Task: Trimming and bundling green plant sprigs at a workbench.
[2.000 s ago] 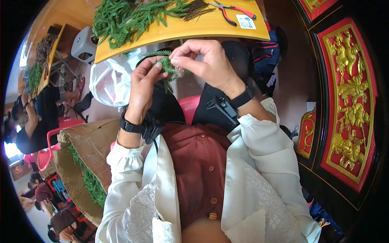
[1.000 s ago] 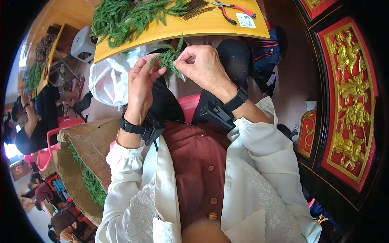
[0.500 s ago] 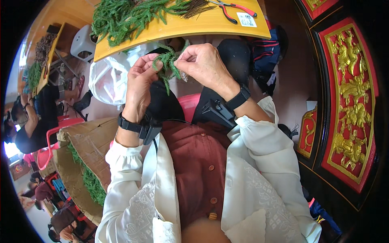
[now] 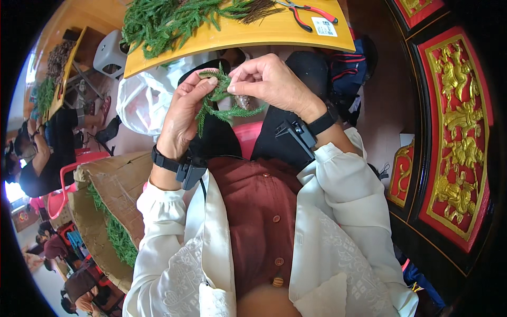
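Note:
A green artificial-looking pine sprig (image 4: 216,96) hangs over my lap, just off the table's near edge. My left hand (image 4: 185,103) pinches it between thumb and fingers at its upper left. At the sprig's right side, the thumb and fingertips of my right hand (image 4: 277,84) are pressed together against the stem; what lies between them is too small to make out. A brownish pine cone (image 4: 243,101) shows below my right fingers, among the needles, partly hidden.
On the yellow table (image 4: 237,39) lie piled green sprigs (image 4: 163,24), thin brown stems (image 4: 259,10) and red-handled pliers (image 4: 311,13). A white plastic bag (image 4: 140,103) hangs beneath. A cardboard box (image 4: 113,182) of greenery stands left. A carved red-gold panel (image 4: 457,132) is right.
The sprig has turned, so a lower frond now points right and more of the pine cone shows. My right hand has tilted and shifted slightly right; my left keeps its pinch.

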Tool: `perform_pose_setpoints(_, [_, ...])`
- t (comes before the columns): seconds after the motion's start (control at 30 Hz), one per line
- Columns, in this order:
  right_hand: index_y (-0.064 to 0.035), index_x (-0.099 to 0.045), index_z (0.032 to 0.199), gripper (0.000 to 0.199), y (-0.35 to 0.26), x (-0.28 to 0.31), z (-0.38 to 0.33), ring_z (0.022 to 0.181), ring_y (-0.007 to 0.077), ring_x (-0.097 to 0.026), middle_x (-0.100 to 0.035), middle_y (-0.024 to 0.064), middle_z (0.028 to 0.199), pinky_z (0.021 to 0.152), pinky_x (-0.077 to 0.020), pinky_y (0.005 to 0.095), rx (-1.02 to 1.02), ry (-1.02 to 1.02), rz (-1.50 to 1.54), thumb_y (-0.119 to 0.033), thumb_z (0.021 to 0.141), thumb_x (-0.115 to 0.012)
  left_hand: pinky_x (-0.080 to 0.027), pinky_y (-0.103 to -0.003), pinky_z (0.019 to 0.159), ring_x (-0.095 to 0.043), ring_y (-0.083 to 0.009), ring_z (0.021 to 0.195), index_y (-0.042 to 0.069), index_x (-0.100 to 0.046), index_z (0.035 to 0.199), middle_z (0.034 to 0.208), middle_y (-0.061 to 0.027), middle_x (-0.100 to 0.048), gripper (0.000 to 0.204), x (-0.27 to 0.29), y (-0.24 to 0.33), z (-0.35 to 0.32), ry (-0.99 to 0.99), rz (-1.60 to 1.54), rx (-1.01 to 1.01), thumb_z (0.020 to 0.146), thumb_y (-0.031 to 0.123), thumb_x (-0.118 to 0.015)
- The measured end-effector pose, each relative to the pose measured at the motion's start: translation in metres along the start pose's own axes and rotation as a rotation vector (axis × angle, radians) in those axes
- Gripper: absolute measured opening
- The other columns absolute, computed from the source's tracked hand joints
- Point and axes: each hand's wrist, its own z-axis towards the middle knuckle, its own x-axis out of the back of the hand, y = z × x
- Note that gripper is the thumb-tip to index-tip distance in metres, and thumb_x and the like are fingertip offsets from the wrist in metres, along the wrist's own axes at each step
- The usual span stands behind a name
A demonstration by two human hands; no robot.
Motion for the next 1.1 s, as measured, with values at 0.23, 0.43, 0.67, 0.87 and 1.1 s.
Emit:
perform_pose_setpoints(0.23, [0.0043,-0.067,0.085,0.011,-0.002,0.002,0.001,0.077,0.0075,-0.06,-0.065,0.0071,0.087,0.07,-0.0498,0.022,-0.023,0.132,0.08,-0.005,0.08,-0.07,-0.043,-0.022,0.076,-0.059,-0.0097,0.086,0.005,-0.059,0.104,0.093,-0.0011,-0.064,0.018,-0.015,0.008,-0.006,0.126,-0.163,-0.024,0.091,0.017,-0.057])
perform_pose_setpoints(0.43, [0.0042,-0.067,0.085,0.011,-0.002,0.0,0.001,0.075,0.0061,-0.059,-0.065,0.0058,0.089,0.068,-0.0493,0.0213,0.027,0.25,0.065,-0.006,0.081,-0.069,-0.041,-0.019,0.066,-0.059,-0.0078,0.08,0.006,-0.061,0.102,0.089,0.0,-0.064,0.015,-0.003,-0.001,-0.002,0.048,0.103,-0.11,0.091,0.016,-0.058])
perform_pose_setpoints(0.67, [0.0035,-0.066,0.082,0.008,-0.008,-0.008,0.0,0.072,0.0059,-0.06,-0.066,0.0066,0.087,0.064,-0.0478,0.0202,0.091,0.346,-0.021,-0.005,0.08,-0.067,-0.042,-0.018,0.061,-0.058,-0.0071,0.072,0.004,-0.063,0.096,0.083,0.0,-0.064,0.011,0.002,-0.007,0.002,0.121,0.159,-0.103,0.089,0.013,-0.061])
perform_pose_setpoints(0.87, [0.0032,-0.064,0.077,0.008,-0.015,-0.031,-0.005,0.054,0.0067,-0.06,-0.063,0.0033,0.059,0.05,-0.0464,0.022,0.188,0.285,-0.153,-0.004,0.079,-0.065,-0.046,-0.021,0.066,-0.058,-0.0078,0.072,0.001,-0.062,0.096,0.084,-0.0008,-0.063,0.011,0.005,-0.015,0.005,0.156,0.229,-0.302,0.088,0.008,-0.062])
perform_pose_setpoints(1.1, [0.0032,-0.064,0.074,0.009,-0.003,-0.035,-0.003,0.053,0.0084,-0.062,-0.065,0.0064,0.06,0.05,-0.0478,0.0237,0.107,0.405,-0.236,-0.004,0.078,-0.064,-0.047,-0.023,0.068,-0.058,-0.0084,0.073,0.001,-0.062,0.098,0.085,-0.0017,-0.063,0.013,-0.005,-0.013,0.0,0.162,0.163,-0.315,0.09,0.011,-0.06])
